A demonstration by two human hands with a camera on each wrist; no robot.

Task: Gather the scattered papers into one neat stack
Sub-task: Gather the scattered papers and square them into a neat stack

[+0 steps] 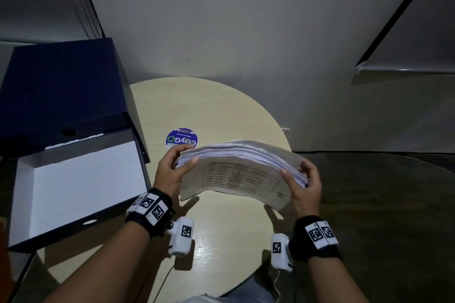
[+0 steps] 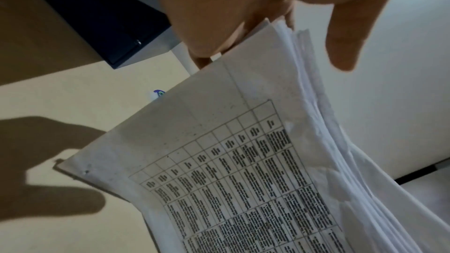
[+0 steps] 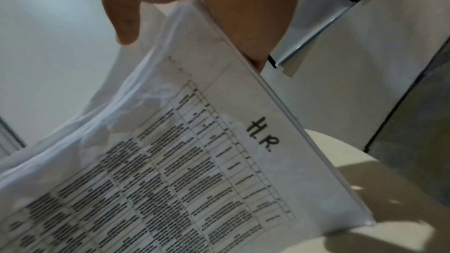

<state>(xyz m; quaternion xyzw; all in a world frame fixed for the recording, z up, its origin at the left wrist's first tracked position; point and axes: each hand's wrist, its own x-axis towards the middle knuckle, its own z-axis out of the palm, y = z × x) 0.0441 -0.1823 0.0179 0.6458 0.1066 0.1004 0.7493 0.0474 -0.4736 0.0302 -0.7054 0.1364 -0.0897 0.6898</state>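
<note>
A thick stack of papers [image 1: 236, 172] stands on its long lower edge above the round beige table [image 1: 216, 110], bowed upward in the middle. The sheet facing me carries a printed table. My left hand [image 1: 176, 167] grips the stack's left end, thumb on the near face. My right hand [image 1: 301, 182] grips the right end the same way. In the left wrist view the stack of papers [image 2: 243, 161] fans out below the left hand [image 2: 243, 7]. In the right wrist view the stack of papers [image 3: 194, 161] shows "H.R." handwritten near its edge, under the right hand [image 3: 219, 16].
An open dark-blue box [image 1: 81, 179] with a white inside sits at the table's left, its lid [image 1: 61, 91] raised behind it. A round blue sticker [image 1: 182, 138] lies on the table just beyond the stack. A grey wall rises behind the table.
</note>
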